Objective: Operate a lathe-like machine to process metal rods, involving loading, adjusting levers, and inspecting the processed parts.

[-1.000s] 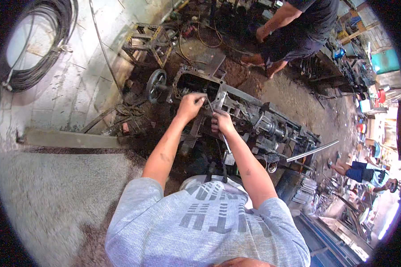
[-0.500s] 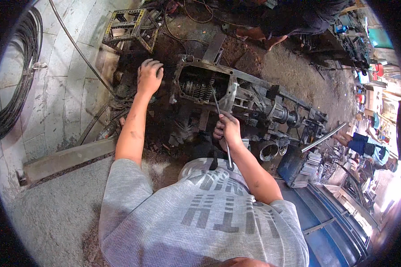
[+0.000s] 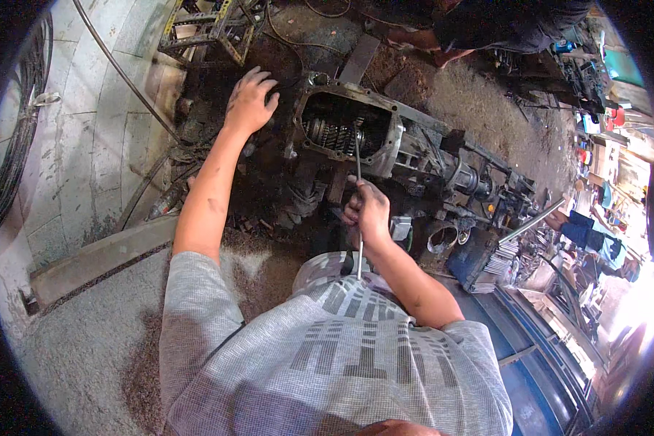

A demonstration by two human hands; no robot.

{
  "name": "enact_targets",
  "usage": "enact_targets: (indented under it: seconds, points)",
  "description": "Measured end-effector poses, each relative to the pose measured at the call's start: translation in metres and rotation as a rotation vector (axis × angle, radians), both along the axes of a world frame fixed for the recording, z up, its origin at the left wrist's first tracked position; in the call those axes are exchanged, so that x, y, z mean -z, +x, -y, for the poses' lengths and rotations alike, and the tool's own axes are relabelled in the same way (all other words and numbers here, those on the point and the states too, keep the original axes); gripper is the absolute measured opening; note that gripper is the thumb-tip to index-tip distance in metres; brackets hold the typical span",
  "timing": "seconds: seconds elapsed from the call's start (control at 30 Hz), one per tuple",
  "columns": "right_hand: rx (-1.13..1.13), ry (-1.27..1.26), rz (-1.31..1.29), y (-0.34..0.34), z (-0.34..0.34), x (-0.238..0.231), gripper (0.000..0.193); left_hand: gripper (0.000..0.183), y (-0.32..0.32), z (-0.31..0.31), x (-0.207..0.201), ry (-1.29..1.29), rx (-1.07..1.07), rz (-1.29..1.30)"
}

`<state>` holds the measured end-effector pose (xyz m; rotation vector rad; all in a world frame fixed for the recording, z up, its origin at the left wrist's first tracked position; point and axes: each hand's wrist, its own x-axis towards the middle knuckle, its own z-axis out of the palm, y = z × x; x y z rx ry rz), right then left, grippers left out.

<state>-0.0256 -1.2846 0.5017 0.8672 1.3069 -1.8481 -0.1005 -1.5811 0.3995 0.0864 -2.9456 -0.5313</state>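
Note:
My right hand (image 3: pixel 369 209) is closed round a long thin metal rod (image 3: pixel 360 254). The rod's far end reaches into the opening of a greasy gearbox housing (image 3: pixel 396 138), by the gears (image 3: pixel 334 136) inside. I cannot make out exactly what its tip touches. Its near end points back toward my shirt. To the left of the housing, my left hand (image 3: pixel 250 100) hangs with fingers stretched and the thumb apart, holding nothing. Both hands are stained dark.
A slotted metal stand (image 3: pixel 209 36) is at the far left, near coiled cable (image 3: pixel 18 152) by a tiled wall. Machine framework (image 3: pixel 461 174) extends rightward from the housing. Another person's bare leg (image 3: pixel 450 54) shows beyond it. A blue metal panel (image 3: pixel 516 363) lies at the lower right.
The rod has swung from a slant to nearly straight up and down in the picture. My left hand's fingers are more spread. The whole view has shifted slightly.

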Motion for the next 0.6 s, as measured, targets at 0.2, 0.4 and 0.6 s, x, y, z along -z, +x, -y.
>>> enact_targets:
  seconds: [0.2, 0.4, 0.6]
  points:
    - [0.105, -0.077, 0.064, 0.001, -0.005, -0.008, 0.022, 0.036, 0.015, -0.002, 0.003, 0.081, -0.023, 0.03]
    - [0.038, 0.023, 0.022, -0.012, -0.022, -0.007, 0.02, 0.037, 0.024, -0.009, 0.001, 0.041, 0.023, -0.084]
    - [-0.849, 0.564, -0.449, -0.04, -0.098, 0.019, 0.024, 0.037, 0.02, -0.01, -0.007, 0.06, 0.04, -0.038]
